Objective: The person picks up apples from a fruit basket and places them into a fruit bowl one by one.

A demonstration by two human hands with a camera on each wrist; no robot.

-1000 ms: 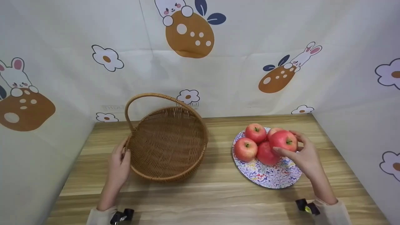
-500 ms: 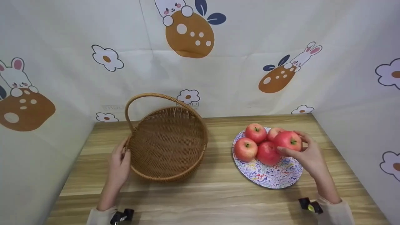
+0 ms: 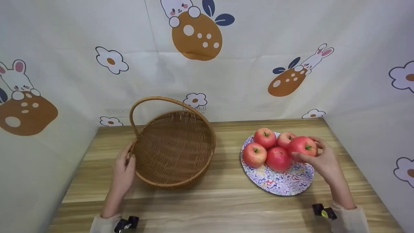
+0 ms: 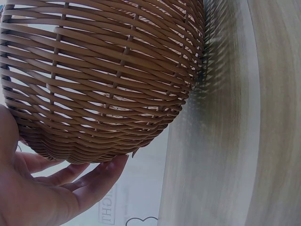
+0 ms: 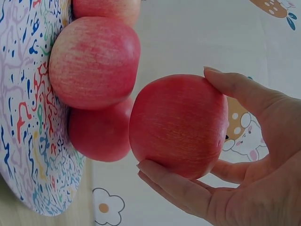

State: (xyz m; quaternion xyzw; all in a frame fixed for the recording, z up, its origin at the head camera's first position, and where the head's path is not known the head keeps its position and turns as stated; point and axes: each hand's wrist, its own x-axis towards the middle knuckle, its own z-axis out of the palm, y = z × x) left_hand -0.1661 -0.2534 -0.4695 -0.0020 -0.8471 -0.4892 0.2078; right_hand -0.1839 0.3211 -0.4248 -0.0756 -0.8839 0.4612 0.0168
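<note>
A red apple point(image 3: 301, 147) is in my right hand point(image 3: 326, 163), gripped between thumb and fingers over the right part of the plate. The right wrist view shows this apple point(image 5: 178, 125) apart from the plate surface. Several other apples point(image 3: 278, 159) sit close together on the speckled plate point(image 3: 278, 184). My left hand point(image 3: 124, 171) holds the left side of the brown wicker basket point(image 3: 174, 149), thumb near the rim. Seen from the left wrist, the fingers point(image 4: 101, 181) lie against the woven wall. No fruit shows inside the basket.
The basket's arched handle point(image 3: 158, 98) rises above its rim. Wood-grain table point(image 3: 220, 207) lies under everything. A pale printed cloth point(image 3: 239, 87) with rabbits and flowers stands at the back and both sides.
My right hand has shifted a little to the right with the apple, uncovering more of the apples behind it. The left hand and basket stay in place.
</note>
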